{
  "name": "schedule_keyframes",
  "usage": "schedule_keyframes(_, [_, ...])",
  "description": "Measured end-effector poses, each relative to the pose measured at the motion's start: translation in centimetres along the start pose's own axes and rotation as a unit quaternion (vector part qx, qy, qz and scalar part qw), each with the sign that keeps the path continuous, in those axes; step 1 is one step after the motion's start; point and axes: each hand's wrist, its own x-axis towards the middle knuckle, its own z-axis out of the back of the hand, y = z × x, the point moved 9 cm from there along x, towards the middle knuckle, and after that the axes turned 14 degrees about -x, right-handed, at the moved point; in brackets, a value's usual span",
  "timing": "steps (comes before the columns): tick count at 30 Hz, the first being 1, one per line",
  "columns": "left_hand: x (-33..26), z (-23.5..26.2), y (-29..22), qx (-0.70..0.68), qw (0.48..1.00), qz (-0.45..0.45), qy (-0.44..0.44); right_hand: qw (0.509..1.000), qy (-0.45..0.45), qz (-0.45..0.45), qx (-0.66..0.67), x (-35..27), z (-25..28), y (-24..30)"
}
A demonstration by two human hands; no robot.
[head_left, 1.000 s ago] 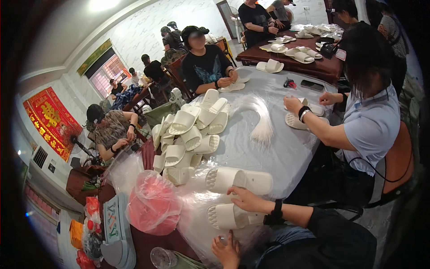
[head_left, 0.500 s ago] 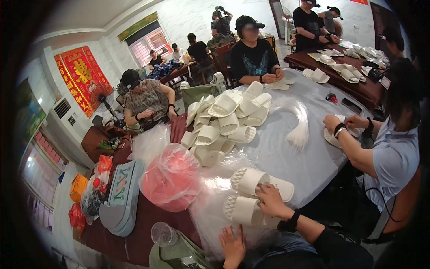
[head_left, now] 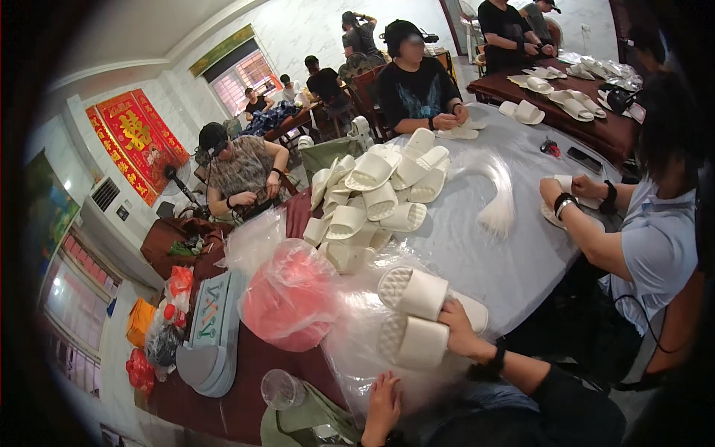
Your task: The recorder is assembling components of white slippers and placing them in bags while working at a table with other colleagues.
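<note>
A pair of cream slippers (head_left: pixel 415 292) with quilted straps lies side by side near me on clear plastic, toes pointing left. My right hand (head_left: pixel 460 331) is closed on the pair at the strap openings, its fingertips partly hidden. The nearer slipper looks slightly raised and blurred. My left hand (head_left: pixel 383 406) rests at the near edge of the plastic sheet (head_left: pixel 350 372), apart from the slippers, with loosely bent fingers and nothing visible in them. Beyond the pair, a heap of cream slippers (head_left: pixel 372 201) stands on the table.
A red bundle in clear plastic (head_left: pixel 287 298) sits left of the slippers. Grey-blue folded stools (head_left: pixel 211 335) and a clear cup (head_left: pixel 281 389) are farther left. A bunch of white strands (head_left: pixel 497 201) lies across the table. Co-workers sit at the right (head_left: pixel 648 246) and far side (head_left: pixel 417 97).
My right hand has gone from lying across the footbeds to gripping the pair by the straps, and the nearer slipper has shifted. My left hand's spread fingers have drawn together.
</note>
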Motion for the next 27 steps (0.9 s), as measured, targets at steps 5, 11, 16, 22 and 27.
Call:
schedule_keyframes(5, [-0.6,-0.6,1.5,-0.064,0.995,-0.008,0.073,0.867,0.248,-0.068,0.428,-4.6,0.9,3.4])
schedule_keyframes(11, [-0.5,-0.4,-1.9,0.319,0.937,-0.121,0.074,0.745,0.411,-0.109,0.513,-10.8,0.0,6.1])
schedule_keyframes(16, [-2.3,-3.2,6.9,0.289,0.948,-0.098,0.087,0.664,0.447,-0.179,0.572,-13.0,-2.2,6.4])
schedule_keyframes(22, [0.3,2.3,1.8,0.066,0.995,-0.052,0.056,0.634,0.481,-0.196,0.573,-12.9,-2.0,7.3])
schedule_keyframes(27, [1.2,3.5,-1.0,0.259,0.951,-0.165,0.030,0.642,0.450,-0.173,0.596,-12.9,-2.0,8.1])
